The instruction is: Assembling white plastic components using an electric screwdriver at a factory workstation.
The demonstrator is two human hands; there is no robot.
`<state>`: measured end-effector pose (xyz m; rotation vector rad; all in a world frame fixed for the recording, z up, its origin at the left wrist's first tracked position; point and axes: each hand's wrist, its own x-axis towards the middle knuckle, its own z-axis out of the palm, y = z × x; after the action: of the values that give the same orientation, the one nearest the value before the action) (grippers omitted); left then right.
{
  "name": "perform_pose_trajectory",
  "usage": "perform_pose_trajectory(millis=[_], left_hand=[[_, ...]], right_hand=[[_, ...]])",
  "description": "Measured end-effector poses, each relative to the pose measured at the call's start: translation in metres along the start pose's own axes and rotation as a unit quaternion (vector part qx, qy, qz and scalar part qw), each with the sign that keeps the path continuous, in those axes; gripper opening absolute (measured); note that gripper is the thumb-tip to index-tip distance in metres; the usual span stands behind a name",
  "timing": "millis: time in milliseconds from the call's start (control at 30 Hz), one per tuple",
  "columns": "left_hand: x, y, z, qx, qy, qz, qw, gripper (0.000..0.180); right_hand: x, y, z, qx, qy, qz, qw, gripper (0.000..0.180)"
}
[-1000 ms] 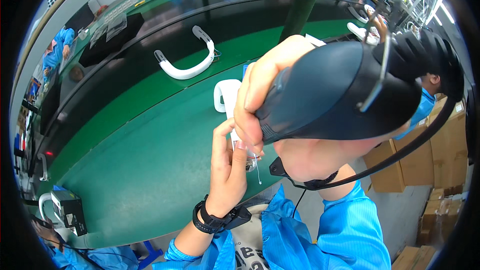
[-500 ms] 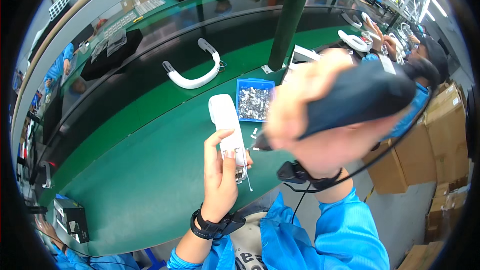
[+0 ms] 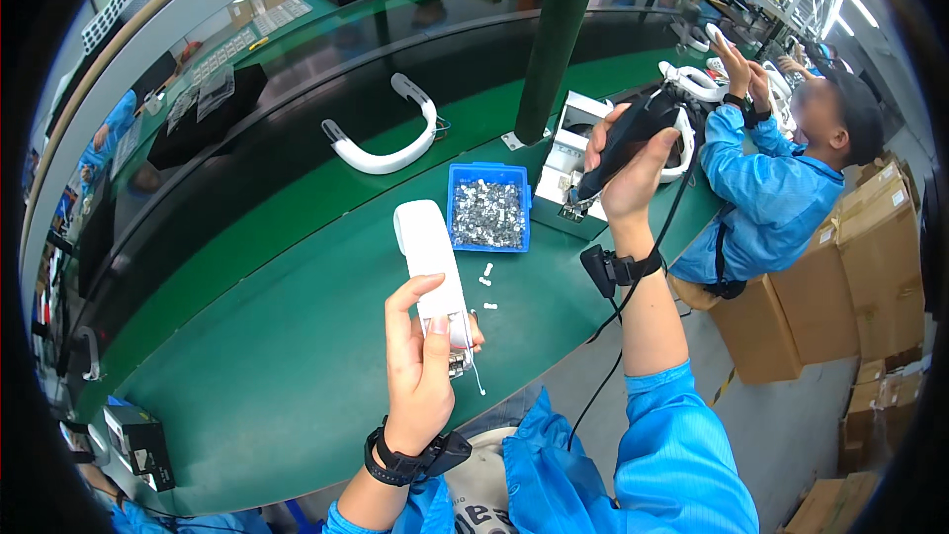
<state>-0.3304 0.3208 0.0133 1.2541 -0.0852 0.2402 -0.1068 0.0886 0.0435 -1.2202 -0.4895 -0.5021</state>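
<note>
My left hand (image 3: 420,361) holds a white curved plastic housing (image 3: 428,247) over the green bench, thumb on its lower end. Thin wires and small metal parts show at that lower end. In my right hand (image 3: 638,183) is a black corded electric screwdriver (image 3: 633,133), gripped around its body. Its tip points down and left, at the front of a white-topped screw feeder (image 3: 565,156); whether it touches is hard to see. Between the two hands, a blue bin (image 3: 489,174) holds many small metal and dark parts. Several small white pieces (image 3: 485,282) lie loose on the bench nearer me.
A white U-shaped piece (image 3: 390,160) with wires lies beyond the bin. A dark green post (image 3: 559,49) rises behind the feeder. At right, a co-worker in blue (image 3: 766,173) handles white parts, near cardboard boxes (image 3: 825,307). A black box (image 3: 140,445) sits at lower left.
My right hand has carried the screwdriver away from near the housing, to the right and farther off, over to the screw feeder. My left hand with the housing has shifted slightly left and nearer.
</note>
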Motion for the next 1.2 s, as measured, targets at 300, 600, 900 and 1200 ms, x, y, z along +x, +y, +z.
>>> perform_pose_trajectory(millis=[300, 600, 900, 1200], left_hand=[[-0.004, 0.005, -0.008, -0.032, -0.015, -0.019, 0.999, 0.045], [-0.001, 0.006, 0.0, -0.018, -0.014, -0.007, 1.0, 0.046], [-0.002, 0.004, -0.009, 0.009, -0.031, -0.004, 0.999, 0.046], [-0.001, 0.003, -0.016, 0.015, -0.006, -0.001, 1.0, 0.042]], right_hand=[[-0.018, -0.027, 0.026, 0.087, 0.004, 0.106, 0.99, 0.085], [-0.038, -0.13, 0.108, 0.267, -0.1, 0.032, 0.958, 0.075], [-0.059, -0.129, 0.148, 0.291, -0.203, 0.023, 0.935, 0.08], [-0.072, -0.111, 0.158, 0.268, -0.207, 0.032, 0.94, 0.084]])
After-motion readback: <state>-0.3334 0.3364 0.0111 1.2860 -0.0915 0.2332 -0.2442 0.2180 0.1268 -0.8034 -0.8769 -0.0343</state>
